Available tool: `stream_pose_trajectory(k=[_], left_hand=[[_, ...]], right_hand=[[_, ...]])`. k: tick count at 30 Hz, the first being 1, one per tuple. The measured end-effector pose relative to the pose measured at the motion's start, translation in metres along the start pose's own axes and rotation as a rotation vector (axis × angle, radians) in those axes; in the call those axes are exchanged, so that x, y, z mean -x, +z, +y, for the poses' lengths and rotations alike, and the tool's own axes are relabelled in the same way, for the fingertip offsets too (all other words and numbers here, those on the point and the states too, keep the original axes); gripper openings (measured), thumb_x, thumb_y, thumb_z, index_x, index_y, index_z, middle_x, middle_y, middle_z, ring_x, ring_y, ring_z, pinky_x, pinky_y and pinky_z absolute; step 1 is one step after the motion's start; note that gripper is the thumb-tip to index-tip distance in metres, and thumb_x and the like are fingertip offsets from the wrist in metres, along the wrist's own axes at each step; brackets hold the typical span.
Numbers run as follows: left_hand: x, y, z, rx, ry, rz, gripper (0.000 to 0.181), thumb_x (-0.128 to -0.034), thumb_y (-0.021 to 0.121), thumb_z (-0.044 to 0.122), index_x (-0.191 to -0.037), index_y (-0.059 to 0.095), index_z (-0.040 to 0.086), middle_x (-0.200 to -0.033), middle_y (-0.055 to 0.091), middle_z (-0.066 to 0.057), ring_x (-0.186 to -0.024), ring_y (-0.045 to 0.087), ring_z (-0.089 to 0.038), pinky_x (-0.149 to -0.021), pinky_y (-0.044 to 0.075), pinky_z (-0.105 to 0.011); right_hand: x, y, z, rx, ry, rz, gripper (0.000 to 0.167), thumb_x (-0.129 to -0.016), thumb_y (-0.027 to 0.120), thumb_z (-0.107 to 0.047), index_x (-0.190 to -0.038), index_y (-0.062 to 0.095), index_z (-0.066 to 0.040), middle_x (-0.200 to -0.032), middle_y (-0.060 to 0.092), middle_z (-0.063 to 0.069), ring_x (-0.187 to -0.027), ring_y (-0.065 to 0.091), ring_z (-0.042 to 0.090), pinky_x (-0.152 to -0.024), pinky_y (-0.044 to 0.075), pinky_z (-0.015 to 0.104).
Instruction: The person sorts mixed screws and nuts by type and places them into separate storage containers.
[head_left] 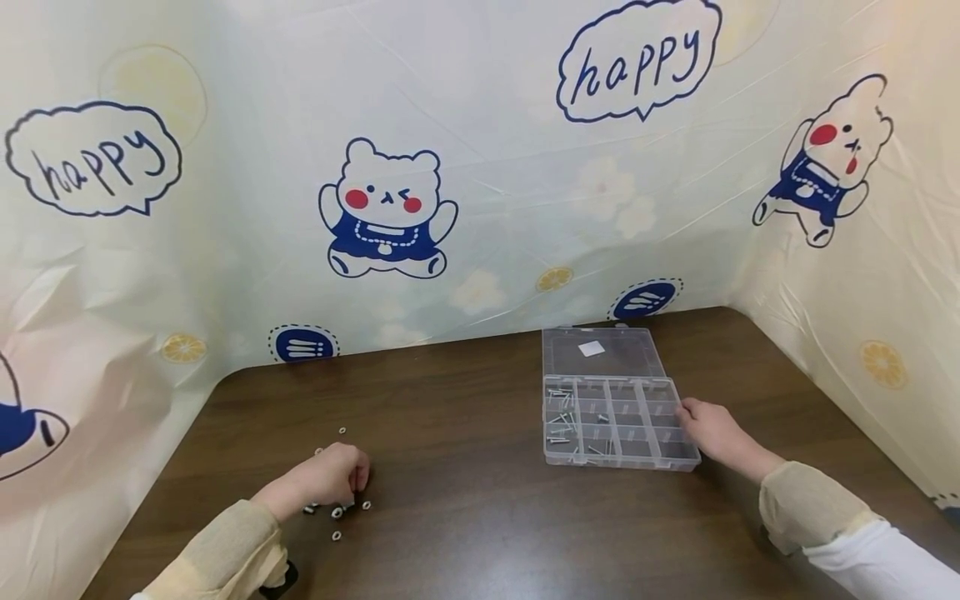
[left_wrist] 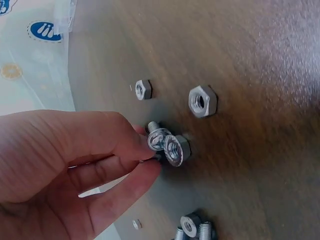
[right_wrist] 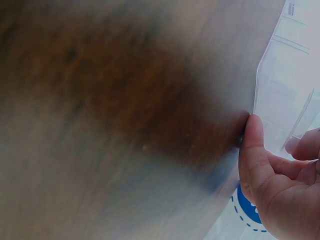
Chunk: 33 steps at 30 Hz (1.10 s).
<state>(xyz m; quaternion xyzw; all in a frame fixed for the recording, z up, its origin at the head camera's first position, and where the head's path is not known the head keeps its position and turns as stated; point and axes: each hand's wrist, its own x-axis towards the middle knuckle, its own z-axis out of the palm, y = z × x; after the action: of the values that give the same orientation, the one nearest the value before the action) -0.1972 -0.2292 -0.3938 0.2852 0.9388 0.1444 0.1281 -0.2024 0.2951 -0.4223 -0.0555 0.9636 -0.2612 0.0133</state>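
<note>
My left hand (head_left: 333, 477) is low over the left side of the table, thumb and fingers pinching a small silver bolt (left_wrist: 157, 138). A flange nut (left_wrist: 178, 150) lies right against the bolt at the fingertips. Around them sit loose hex nuts, a larger one (left_wrist: 203, 101) and a smaller one (left_wrist: 143, 90). My right hand (head_left: 716, 429) grips the right edge of a clear compartment box (head_left: 621, 461); in the right wrist view the thumb (right_wrist: 252, 132) presses the outer wall. Several screws (head_left: 561, 421) lie in the box's left column, with a few in the second.
The box's clear lid (head_left: 607, 354) is flipped back toward the curtain, a white label (head_left: 591, 349) on it. More nuts (head_left: 336, 536) lie near the left hand. Printed curtain (head_left: 495, 208) encloses the brown table (head_left: 465, 517) at the back and sides.
</note>
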Motion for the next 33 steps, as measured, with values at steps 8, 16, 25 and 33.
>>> stream_pose_trajectory(k=[8,16,25,33], left_hand=[[-0.006,0.002,0.006,-0.009,0.080,0.031,0.025,-0.0533,0.057,-0.012,-0.061,0.054,0.012,-0.055,0.043,0.011,-0.051,0.037,-0.001,-0.045,0.034,-0.019],[-0.013,-0.006,0.017,-0.023,0.111,0.078,0.022,-0.0570,0.061,-0.008,-0.058,0.058,0.014,-0.057,0.046,0.013,-0.053,0.040,-0.001,-0.048,0.036,-0.020],[-0.022,-0.011,0.029,-0.038,0.158,0.150,0.020,-0.0615,0.063,-0.005,-0.059,0.059,0.014,-0.059,0.047,0.012,-0.056,0.041,-0.001,-0.051,0.037,-0.019],[-0.031,-0.010,0.037,-0.041,0.209,0.198,0.020,-0.0605,0.063,-0.005,-0.058,0.059,0.015,-0.059,0.048,0.011,-0.057,0.041,-0.001,-0.051,0.037,-0.018]], right_hand=[[0.001,0.000,0.000,-0.006,0.000,-0.005,0.030,-0.093,0.039,-0.009,-0.102,0.051,0.016,-0.077,0.058,0.014,-0.071,0.056,0.024,-0.065,0.045,0.042],[0.000,0.000,0.000,-0.003,-0.016,0.007,0.029,-0.092,0.039,-0.009,-0.101,0.051,0.017,-0.078,0.059,0.016,-0.072,0.055,0.025,-0.066,0.045,0.043],[0.000,0.000,0.001,0.002,-0.025,0.019,0.028,-0.092,0.039,-0.008,-0.098,0.052,0.016,-0.074,0.057,0.012,-0.069,0.054,0.024,-0.064,0.044,0.042],[0.000,0.000,0.001,-0.008,-0.017,0.013,0.028,-0.092,0.039,-0.008,-0.099,0.051,0.016,-0.074,0.058,0.013,-0.069,0.056,0.023,-0.064,0.045,0.042]])
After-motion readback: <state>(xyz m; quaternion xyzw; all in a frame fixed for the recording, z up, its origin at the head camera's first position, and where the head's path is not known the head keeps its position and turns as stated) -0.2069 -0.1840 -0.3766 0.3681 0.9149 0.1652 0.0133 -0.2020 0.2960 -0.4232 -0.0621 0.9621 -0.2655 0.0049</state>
